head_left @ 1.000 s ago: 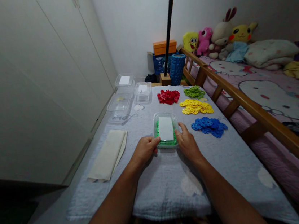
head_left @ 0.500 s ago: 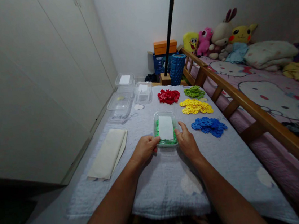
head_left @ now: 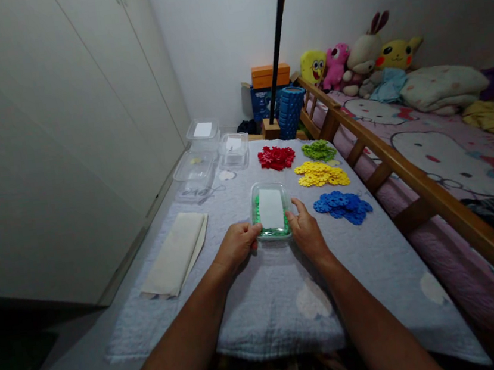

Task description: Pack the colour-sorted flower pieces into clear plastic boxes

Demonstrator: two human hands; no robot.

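Between my two hands is a clear plastic container [head_left: 273,237] with a lid, filled with green pieces. A blank white label [head_left: 271,208] lies on its top. My left hand [head_left: 238,243] grips the near left corner, thumb on the lid's edge. On the opposite side, my right hand [head_left: 307,229] grips the near right edge, its thumb against the side and its index finger reaching forward. Right of the container lie blue flower-shaped pieces [head_left: 343,207] in a pile. Beyond them are piles of yellow pieces [head_left: 321,174], red pieces [head_left: 276,157] and light green pieces [head_left: 318,151].
Several clear plastic containers [head_left: 194,166] stand at the table's far left. A folded cream cloth [head_left: 175,255] lies left of my hands. A wooden bed rail [head_left: 389,170] runs along the right side. Behind the table stands a black pole [head_left: 277,43].
Both hands keep their hold on the container. The whole view has shifted slightly, and nothing else visibly differs.
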